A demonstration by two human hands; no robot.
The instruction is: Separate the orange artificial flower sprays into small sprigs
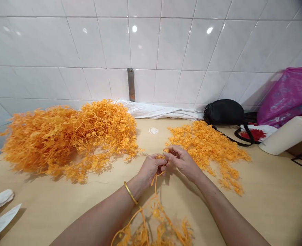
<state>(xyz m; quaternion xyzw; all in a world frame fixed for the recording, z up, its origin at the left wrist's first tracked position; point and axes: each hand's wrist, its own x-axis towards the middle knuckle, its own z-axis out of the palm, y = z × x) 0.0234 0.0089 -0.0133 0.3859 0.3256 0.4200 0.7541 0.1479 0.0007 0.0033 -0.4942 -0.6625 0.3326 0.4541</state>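
Where left hand [151,168] and right hand [183,162] meet, fingertips [170,156] pinch one orange branching plastic-looking flower strand [156,212]. Its stems [155,186] hang below

Bright; glare spots dot glossy wall tiles [146,42], soft shadows on tabletop [271,198]. Wide-angle stretch, right edge dark. Foreground orange sprig [161,232] blurs.

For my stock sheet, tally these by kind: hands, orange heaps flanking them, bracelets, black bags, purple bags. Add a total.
Hands: 2
Orange heaps: 2
Bracelet: 1
Black bag: 1
Purple bag: 1
Total: 7
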